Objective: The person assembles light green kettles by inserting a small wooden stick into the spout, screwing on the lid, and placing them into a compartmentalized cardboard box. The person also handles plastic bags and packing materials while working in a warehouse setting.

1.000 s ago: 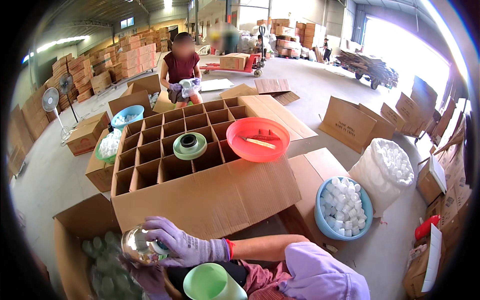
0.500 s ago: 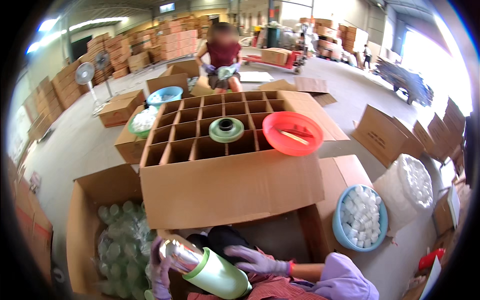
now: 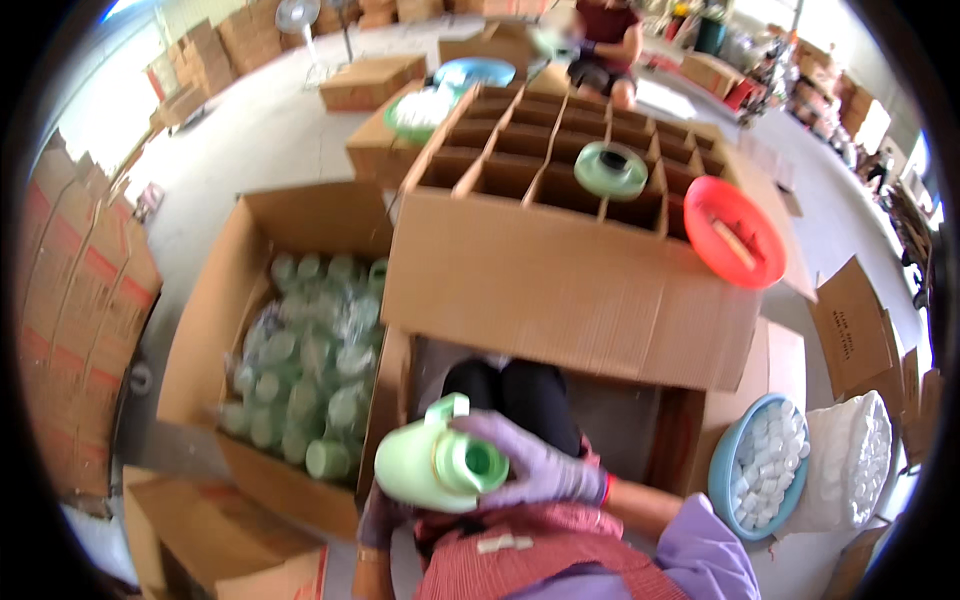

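Closest to me, my right hand (image 3: 535, 462), in a lilac glove, is wrapped around the top end of a pale green plastic flask (image 3: 435, 465), fingers curled over the dark green opening so the flask lies tilted on its side just above my lap, its spout pointing up and to the left. My left hand (image 3: 378, 515) sits under the flask's lower end; only a bit of the glove shows past the body of the flask, so I cannot tell whether it grips or merely props the thing. Below both hands I see my striped red apron (image 3: 500, 560) and a lilac sleeve. Just to my left stands an open carton (image 3: 215, 330) packed with more green flasks in clear wrapping (blurred, so I won't count them). Directly ahead, touching my knees, is a big cardboard box (image 3: 560, 290) whose inside is split by dividers into square cells; a roll of green tape (image 3: 610, 170) rests on the dividers and a red plastic bowl (image 3: 735, 232) sits on the box's right flap. To my right on the floor a blue basin (image 3: 722, 472) holds small white caps, with a white sack (image 3: 850, 475) just beside it. Farther off, beyond the divided box, another person (image 3: 605, 45) is seated among more cartons, and stacked boxes line the walls.
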`<state>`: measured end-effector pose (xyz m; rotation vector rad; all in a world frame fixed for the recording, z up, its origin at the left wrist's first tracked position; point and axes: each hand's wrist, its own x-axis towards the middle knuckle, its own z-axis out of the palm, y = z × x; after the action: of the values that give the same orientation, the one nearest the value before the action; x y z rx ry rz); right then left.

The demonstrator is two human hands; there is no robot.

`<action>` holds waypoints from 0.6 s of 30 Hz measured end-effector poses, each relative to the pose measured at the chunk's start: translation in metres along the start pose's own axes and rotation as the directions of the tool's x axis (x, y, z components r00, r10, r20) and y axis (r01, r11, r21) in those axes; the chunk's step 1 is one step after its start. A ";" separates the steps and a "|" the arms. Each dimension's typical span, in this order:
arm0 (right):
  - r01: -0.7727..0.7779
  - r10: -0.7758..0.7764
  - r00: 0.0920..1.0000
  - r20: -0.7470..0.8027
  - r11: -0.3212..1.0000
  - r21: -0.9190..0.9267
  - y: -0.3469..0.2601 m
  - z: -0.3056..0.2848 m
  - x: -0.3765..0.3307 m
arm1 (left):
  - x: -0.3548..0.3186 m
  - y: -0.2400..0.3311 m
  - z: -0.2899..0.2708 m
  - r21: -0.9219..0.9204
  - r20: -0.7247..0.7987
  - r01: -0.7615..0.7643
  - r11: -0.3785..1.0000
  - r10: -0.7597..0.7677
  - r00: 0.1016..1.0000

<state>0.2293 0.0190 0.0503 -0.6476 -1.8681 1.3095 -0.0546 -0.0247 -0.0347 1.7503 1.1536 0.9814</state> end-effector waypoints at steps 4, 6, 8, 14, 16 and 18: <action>0.059 -0.060 0.998 0.021 0.998 0.035 -0.014 -0.014 0.028 | 0.008 -0.001 0.000 -0.147 0.046 0.077 0.986 -0.071 0.996; 0.038 -0.039 0.999 0.028 0.998 0.045 -0.030 -0.020 0.036 | 0.010 -0.006 0.007 -0.223 0.059 0.100 0.970 -0.089 0.994; 0.047 -0.047 0.999 -0.013 0.998 0.040 -0.037 -0.021 0.037 | 0.014 -0.011 0.018 -0.301 0.085 0.123 0.946 -0.102 0.991; 0.050 -0.051 0.995 -0.089 0.999 -0.016 -0.050 -0.029 0.038 | 0.042 -0.008 0.049 -0.417 0.187 0.141 0.898 -0.067 0.980; 0.059 -0.060 0.994 -0.090 0.998 -0.007 -0.048 -0.028 0.039 | 0.051 0.008 0.049 -0.367 0.216 0.112 0.923 -0.032 0.976; 0.056 -0.057 0.993 -0.104 0.998 -0.020 -0.044 -0.033 0.035 | 0.070 0.034 0.052 -0.276 0.249 0.012 0.961 0.059 0.967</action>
<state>0.2360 0.0484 0.1079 -0.6547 -1.8015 1.2020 0.0226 0.0220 -0.0114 1.6115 0.7932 0.8552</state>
